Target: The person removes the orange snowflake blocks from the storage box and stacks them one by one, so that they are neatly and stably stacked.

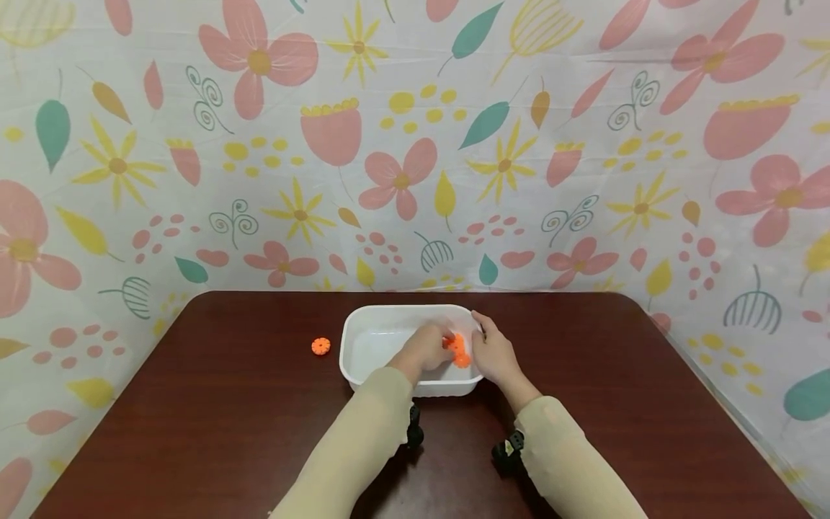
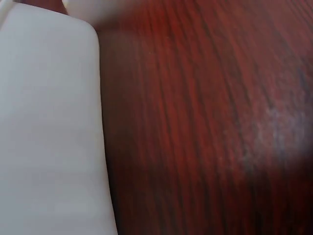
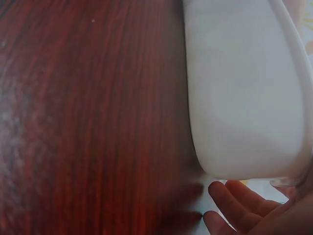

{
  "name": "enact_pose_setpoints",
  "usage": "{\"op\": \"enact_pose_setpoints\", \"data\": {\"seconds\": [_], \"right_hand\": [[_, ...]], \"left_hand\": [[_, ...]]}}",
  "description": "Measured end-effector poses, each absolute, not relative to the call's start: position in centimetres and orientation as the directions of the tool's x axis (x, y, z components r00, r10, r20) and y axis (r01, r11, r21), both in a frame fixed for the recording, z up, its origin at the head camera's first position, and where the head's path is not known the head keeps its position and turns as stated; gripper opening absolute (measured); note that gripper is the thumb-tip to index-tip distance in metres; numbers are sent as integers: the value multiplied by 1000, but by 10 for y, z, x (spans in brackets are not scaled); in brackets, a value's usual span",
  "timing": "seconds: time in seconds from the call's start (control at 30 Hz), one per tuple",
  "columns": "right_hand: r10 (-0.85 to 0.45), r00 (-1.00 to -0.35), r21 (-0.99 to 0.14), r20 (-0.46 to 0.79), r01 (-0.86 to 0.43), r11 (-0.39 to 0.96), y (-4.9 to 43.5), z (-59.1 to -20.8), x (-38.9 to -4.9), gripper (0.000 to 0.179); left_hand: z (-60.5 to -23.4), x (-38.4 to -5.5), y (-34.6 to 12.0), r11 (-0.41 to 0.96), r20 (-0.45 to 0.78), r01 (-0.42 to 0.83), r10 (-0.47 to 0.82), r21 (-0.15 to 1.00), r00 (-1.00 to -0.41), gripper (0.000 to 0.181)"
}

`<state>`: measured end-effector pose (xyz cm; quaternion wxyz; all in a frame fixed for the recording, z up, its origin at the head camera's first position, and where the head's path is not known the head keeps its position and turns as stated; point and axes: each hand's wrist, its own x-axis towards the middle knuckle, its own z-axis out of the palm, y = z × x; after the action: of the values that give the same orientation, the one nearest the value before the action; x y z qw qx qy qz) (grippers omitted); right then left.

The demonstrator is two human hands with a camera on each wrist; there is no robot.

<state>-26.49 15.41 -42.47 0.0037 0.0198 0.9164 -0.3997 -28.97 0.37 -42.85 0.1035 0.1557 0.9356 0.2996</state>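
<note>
A white plastic tub (image 1: 379, 389) sits on the table, with several orange notched plastic discs (image 1: 460, 349) at the right end inside it. My left hand (image 1: 424, 348) reaches down into the tub, slightly blurred, its fingertips right at those discs. I cannot tell whether it pinches one. At the tub's right end, my right hand (image 1: 496, 353) grips the rim. From the right wrist, its fingers (image 3: 234, 205) show curled by the end wall. The left wrist view has only the tub's outer side (image 2: 49, 122) and table, with that hand out of sight.
One more orange notched disc (image 1: 320, 346) lies on the dark wooden table (image 1: 227, 418), just left of the tub. Behind the table's far edge hangs a flower-patterned cloth (image 1: 402, 180). Black wrist cameras (image 1: 509, 454) sit under both sleeves.
</note>
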Motion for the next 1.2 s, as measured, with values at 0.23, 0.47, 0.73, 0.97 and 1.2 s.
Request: {"op": "enact_pose_setpoints", "data": {"seconds": [0.23,0.47,0.73,0.97,1.2], "right_hand": [[27,-999,-734,-31,41,678,154,-423,-264,46],[24,-1000,-728,-18,29,685,154,-422,-264,46],[36,-999,-729,-7,30,684,155,-423,-264,46],[50,-998,-732,-26,53,680,155,-425,-264,46],[63,-997,-747,-44,75,660,154,-427,-265,46]], "left_hand": [[-430,-290,6,771,-74,261,369,580,-926,22],[-426,-291,5,734,-93,240,381,636,-920,19],[-427,-292,5,701,-72,205,344,683,-936,16],[-429,-290,1,637,-73,157,320,755,-945,12],[-428,-288,-7,528,-146,10,252,849,-957,8]]}}
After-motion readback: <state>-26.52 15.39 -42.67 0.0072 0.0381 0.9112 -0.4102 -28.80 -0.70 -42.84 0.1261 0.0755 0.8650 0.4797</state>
